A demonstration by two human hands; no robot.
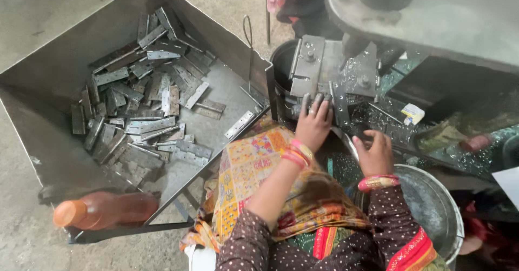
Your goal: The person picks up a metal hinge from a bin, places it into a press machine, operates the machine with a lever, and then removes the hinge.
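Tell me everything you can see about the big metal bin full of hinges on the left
The metal bin is a large open box of dull grey sheet metal with sloping walls, seen from above. It sits on a concrete floor, left of the person. A loose heap of flat grey hinges covers its bottom, most toward the far wall. An orange plastic bottle lies on its side at the near edge. Neither hand touches it; the left hand and right hand are at the machine beside it.

Grey hinges (pixel 141 101), orange bottle (pixel 105 210), brown white-dotted sleeves (pixel 246 244).
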